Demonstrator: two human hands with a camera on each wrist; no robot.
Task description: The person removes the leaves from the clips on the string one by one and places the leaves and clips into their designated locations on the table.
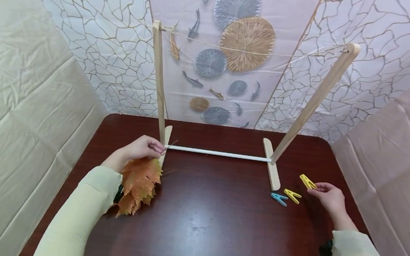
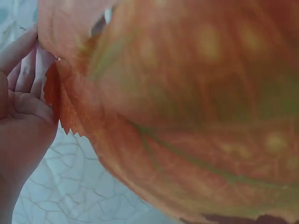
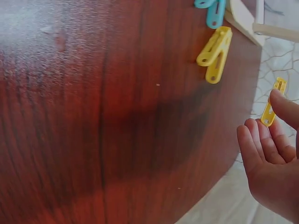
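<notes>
My left hand (image 1: 145, 146) pinches an orange autumn leaf (image 1: 139, 181) by its thin stem, near the foot of the rack's left post. The leaf hangs below the hand and fills most of the left wrist view, hiding part of the fingers there. At the right, my right hand (image 1: 331, 197) holds a yellow clothespin (image 1: 308, 182) between thumb and fingers, raised off the table. Beside it on the table lie a second yellow clothespin (image 1: 292, 196) and a blue clothespin (image 1: 279, 198).
A wooden rack stands at the back, with a left post (image 1: 159, 80), a right post (image 1: 315, 104) and a white bar (image 1: 217, 152) low between them. A string (image 1: 254, 52) spans the post tops. Fabric-covered walls enclose the dark brown table (image 1: 198, 216).
</notes>
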